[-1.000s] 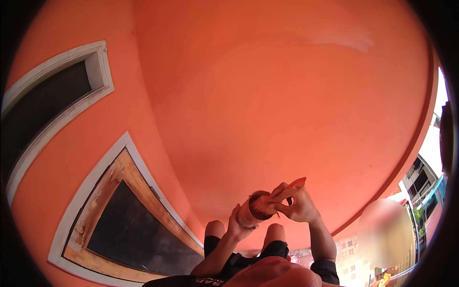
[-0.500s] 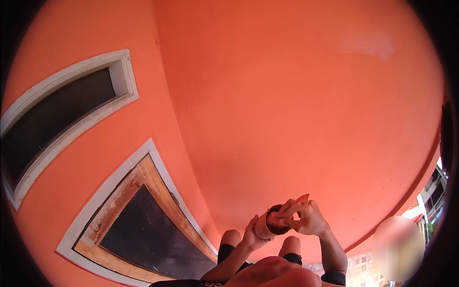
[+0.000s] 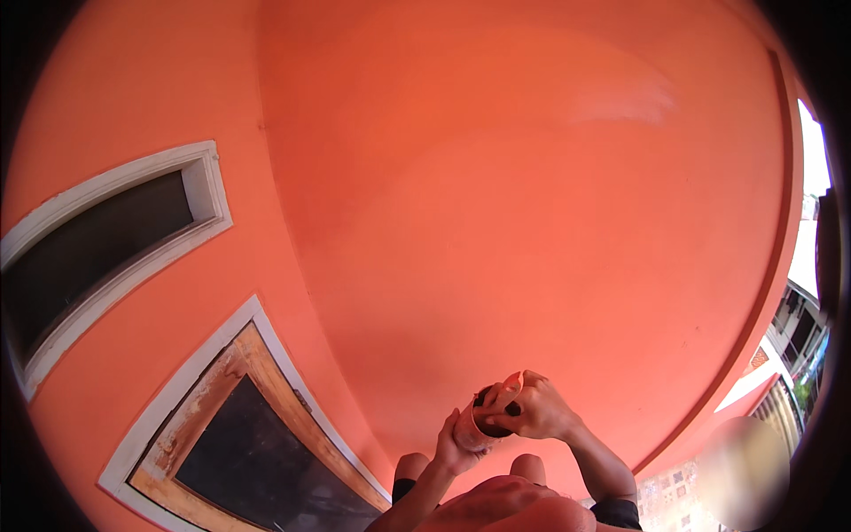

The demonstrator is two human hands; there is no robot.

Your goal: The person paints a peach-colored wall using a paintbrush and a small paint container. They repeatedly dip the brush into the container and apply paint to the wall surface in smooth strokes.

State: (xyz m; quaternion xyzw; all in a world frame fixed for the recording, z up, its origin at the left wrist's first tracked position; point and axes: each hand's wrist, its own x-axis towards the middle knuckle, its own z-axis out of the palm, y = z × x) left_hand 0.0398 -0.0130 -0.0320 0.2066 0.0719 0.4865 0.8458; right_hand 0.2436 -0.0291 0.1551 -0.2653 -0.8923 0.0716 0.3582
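My left hand [image 3: 453, 450] is wrapped round the side of a small round pot [image 3: 470, 433], pale pinkish outside and dark inside, and holds it tilted in front of my body. At its mouth is my right hand [image 3: 542, 410], with the fingers curled and reaching over the rim. From between these fingers sticks up a flat orange-red piece [image 3: 512, 382]. Its lower part is hidden by the hand and the pot, so its kind cannot be made out. What lies in the pot is too dark to tell.
An orange wall [image 3: 496, 222] fills most of the view and meets another at a corner on the left. That side has a white-framed window opening [image 3: 115, 230] and a wooden-framed dark pane [image 3: 257, 452]. My knees [image 3: 526, 467] show below the hands. Buildings stand outside at the right edge.
The view has shifted, so the window opening sits lower and more of the outside shows. The pot and both hands appear a little further left. The orange-red piece has turned in my right hand.
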